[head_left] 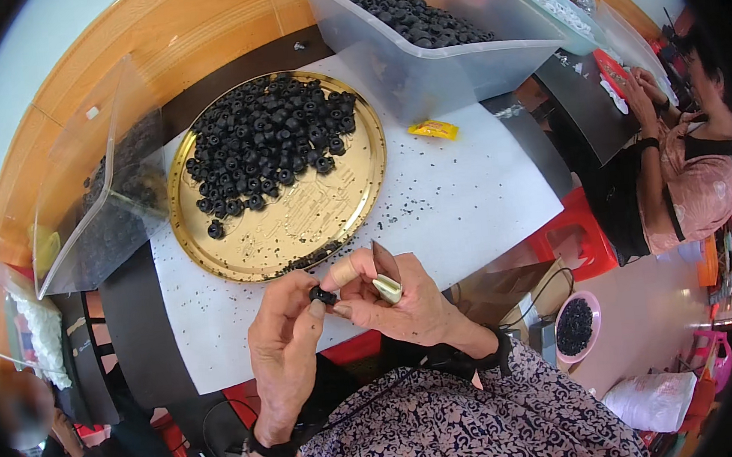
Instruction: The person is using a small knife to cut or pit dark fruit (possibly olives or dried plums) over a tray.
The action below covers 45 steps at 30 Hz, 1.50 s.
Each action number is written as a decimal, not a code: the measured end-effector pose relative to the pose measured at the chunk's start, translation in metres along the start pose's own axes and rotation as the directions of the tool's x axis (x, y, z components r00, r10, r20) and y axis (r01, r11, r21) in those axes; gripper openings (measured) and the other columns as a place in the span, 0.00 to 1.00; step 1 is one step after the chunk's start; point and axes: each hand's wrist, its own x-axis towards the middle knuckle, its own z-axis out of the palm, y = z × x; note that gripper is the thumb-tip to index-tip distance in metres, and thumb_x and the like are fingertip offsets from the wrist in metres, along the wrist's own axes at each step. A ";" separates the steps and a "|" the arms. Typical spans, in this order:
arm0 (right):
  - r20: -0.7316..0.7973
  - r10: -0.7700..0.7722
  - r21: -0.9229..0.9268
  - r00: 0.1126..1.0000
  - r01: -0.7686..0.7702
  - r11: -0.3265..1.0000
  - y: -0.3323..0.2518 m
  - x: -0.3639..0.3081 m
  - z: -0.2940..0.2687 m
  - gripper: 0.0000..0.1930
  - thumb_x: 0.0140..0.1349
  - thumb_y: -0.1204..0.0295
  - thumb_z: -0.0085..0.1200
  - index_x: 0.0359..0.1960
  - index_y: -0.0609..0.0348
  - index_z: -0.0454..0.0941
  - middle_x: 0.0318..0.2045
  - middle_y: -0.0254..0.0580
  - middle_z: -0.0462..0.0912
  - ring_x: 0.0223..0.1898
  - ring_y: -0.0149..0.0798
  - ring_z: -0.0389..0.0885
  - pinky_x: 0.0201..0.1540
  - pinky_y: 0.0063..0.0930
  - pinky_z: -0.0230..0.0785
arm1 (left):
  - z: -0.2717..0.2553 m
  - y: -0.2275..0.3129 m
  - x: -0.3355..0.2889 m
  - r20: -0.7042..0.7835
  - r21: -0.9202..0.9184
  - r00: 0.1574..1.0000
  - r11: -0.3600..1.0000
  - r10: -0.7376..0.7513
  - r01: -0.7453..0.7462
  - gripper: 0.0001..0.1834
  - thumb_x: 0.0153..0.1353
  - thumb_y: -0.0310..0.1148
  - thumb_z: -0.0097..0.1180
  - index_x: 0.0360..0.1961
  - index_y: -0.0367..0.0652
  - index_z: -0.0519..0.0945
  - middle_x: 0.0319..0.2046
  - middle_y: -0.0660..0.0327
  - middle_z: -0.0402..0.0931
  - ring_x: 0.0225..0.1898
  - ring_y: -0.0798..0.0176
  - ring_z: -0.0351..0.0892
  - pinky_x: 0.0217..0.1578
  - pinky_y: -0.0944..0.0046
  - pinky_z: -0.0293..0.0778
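Note:
In front of my chest, my left hand [287, 338] pinches a small round black rubber part [323, 295] between thumb and fingers. My right hand [402, 307] meets it from the other side, its fingertips at the part. Held in that right hand is a knife-like tool [387, 289] with a pale end and a flat pointed brownish piece; its working edge is hidden. Tan tape wraps the right index finger. Just beyond both hands lies a round gold tray [339, 209], bearing a heap of similar black parts [268, 133] and black scraps along its near rim.
White paper [465, 178] covers the dark table, sprinkled with black crumbs. A yellow wrapper [433, 129] lies near a large clear bin [456, 62] of black parts. Another clear bin [98, 215] stands left. Co-workers sit at right [687, 160] and lower left [100, 456]. A pink basin [595, 318] is on the floor.

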 end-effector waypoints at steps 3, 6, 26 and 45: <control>-0.022 0.021 0.087 1.000 -0.019 0.996 0.003 -0.001 -0.001 0.11 0.60 0.76 0.54 0.44 0.61 0.73 0.23 0.29 0.74 0.25 0.20 0.67 0.27 0.16 0.62 | 0.012 -0.002 -0.003 -0.086 0.034 0.996 0.999 0.036 -0.033 0.16 0.59 0.17 0.49 0.50 0.35 0.70 0.34 0.65 0.71 0.37 0.72 0.68 0.41 0.73 0.67; -0.028 0.015 0.070 0.999 -0.013 0.997 0.003 -0.002 -0.003 0.10 0.60 0.76 0.54 0.43 0.62 0.73 0.24 0.29 0.74 0.25 0.20 0.67 0.27 0.16 0.62 | 0.015 -0.005 -0.003 -0.079 0.215 0.982 0.965 0.173 -0.153 0.16 0.57 0.17 0.52 0.48 0.35 0.71 0.34 0.61 0.73 0.37 0.70 0.71 0.41 0.71 0.68; -0.030 0.038 0.108 0.999 -0.035 0.994 0.007 -0.005 -0.007 0.07 0.65 0.75 0.50 0.41 0.65 0.73 0.35 0.33 0.76 0.32 0.19 0.72 0.34 0.13 0.67 | 0.017 0.000 -0.003 -0.019 0.356 0.993 0.929 0.114 -0.100 0.15 0.60 0.20 0.51 0.49 0.35 0.70 0.32 0.56 0.79 0.36 0.70 0.77 0.39 0.69 0.72; -0.035 -0.063 -0.010 0.997 0.063 0.998 -0.002 -0.001 -0.002 0.10 0.61 0.70 0.54 0.34 0.66 0.75 0.23 0.37 0.74 0.23 0.25 0.66 0.24 0.22 0.61 | 0.019 -0.007 0.000 -0.078 0.469 0.890 0.805 0.448 -0.364 0.15 0.48 0.14 0.57 0.39 0.38 0.77 0.31 0.57 0.76 0.31 0.64 0.76 0.33 0.67 0.72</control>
